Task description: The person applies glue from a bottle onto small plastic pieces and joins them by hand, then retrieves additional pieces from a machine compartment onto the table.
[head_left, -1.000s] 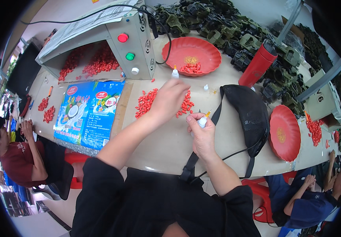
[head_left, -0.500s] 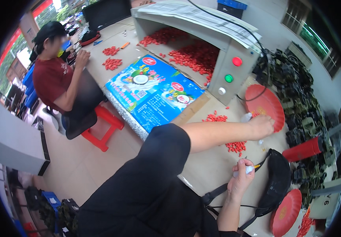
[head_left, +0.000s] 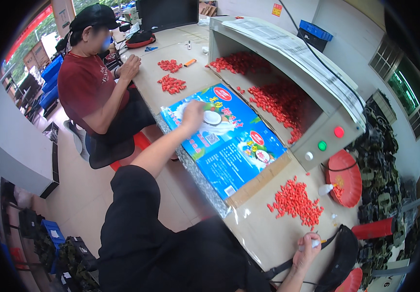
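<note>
My left hand (head_left: 194, 116) is stretched out over the far left part of a flat blue printed cardboard sheet (head_left: 229, 165). Motion smears its fingers, so I cannot make out whether anything is in them. Low on the right, my right hand (head_left: 308, 249) is closed around a small white bottle (head_left: 312, 243) with a thin yellowish tip. Just beyond that hand lies a loose heap of small red pieces (head_left: 296, 202) on the pale table. A second small white bottle (head_left: 325, 189) rests against a red scalloped bowl (head_left: 343, 177) that has small yellowish bits inside.
A grey box-shaped machine (head_left: 334, 130) with buttons stands behind the cardboard, many red pieces inside. Across the table sits a person (head_left: 88, 82) near two small red heaps (head_left: 172, 84) and an orange lighter (head_left: 190, 63). A black pouch (head_left: 340, 258) and red cylinder (head_left: 374, 228) lie right.
My left hand has moved from the red bowl far over to the left, above the cardboard. The view has shifted; my right hand still holds the small white bottle.
</note>
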Available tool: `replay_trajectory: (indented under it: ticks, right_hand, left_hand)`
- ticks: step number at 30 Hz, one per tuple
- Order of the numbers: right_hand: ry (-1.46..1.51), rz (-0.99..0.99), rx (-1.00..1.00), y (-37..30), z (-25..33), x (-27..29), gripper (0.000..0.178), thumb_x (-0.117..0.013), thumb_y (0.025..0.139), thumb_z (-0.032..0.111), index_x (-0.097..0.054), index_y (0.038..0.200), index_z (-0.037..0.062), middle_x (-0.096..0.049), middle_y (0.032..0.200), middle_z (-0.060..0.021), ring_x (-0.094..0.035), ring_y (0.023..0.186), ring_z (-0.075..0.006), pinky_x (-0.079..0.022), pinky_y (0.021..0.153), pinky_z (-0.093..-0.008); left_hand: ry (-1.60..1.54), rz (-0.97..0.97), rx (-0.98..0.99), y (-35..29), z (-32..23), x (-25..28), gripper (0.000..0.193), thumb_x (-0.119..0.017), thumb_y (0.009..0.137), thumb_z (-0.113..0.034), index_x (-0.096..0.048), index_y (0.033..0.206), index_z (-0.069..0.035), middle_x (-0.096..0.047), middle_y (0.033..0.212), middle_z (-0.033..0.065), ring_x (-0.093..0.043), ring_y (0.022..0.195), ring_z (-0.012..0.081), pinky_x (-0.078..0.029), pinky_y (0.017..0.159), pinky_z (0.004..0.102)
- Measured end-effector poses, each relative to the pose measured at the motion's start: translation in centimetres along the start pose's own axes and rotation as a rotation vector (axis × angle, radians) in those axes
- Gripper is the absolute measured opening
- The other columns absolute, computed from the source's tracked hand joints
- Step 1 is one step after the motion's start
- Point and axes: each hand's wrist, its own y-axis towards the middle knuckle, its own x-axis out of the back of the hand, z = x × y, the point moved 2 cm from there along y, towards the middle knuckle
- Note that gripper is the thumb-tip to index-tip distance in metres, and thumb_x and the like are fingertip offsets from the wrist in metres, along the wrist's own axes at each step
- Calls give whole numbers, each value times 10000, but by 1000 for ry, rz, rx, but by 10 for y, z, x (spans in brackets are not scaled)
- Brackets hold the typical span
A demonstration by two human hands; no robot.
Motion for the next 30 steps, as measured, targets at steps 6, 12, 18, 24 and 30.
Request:
replay_trajectory:
  ticks: [6,12,18,24,30]
  right_hand:
    - [-106,61,-46,6,1,-1,135,-594,717,50,-465,752,33,-460,627,-39,-433,499,-109,-366,467,-222]
    - [-139,18,-190,10,7,-5,100,-604,729,81,-512,767,95,-487,705,-12,-444,598,-123,-395,563,-258]
    - [-134,5,-222,22,6,-9,119,-622,723,113,-517,777,97,-505,716,-22,-469,624,-138,-413,588,-289]
    - [-70,25,-136,27,-11,0,135,-579,745,81,-457,795,55,-446,652,-29,-413,528,-97,-344,474,-223]
    - [-18,-10,-112,26,-10,-5,136,-584,729,70,-460,771,34,-450,615,-38,-425,505,-117,-357,463,-235]
  left_hand:
    - [314,-218,200,72,116,48,265,-546,734,-157,-560,983,-70,-482,1010,147,-445,981,297,-370,842,363]
    - [426,-75,452,116,164,47,677,-450,703,-607,-412,1221,-173,-306,1286,178,-264,1199,336,-219,978,416]
    - [356,196,345,143,155,33,613,-429,692,-627,-544,1093,-177,-409,1221,151,-342,1157,305,-264,957,370]
    - [251,395,43,131,118,0,491,-549,675,-515,-602,1003,-154,-466,1150,128,-428,1080,258,-327,919,327]
    - [99,470,-128,87,57,-39,447,-615,648,-429,-610,970,-119,-481,1115,139,-447,1044,277,-350,898,341]
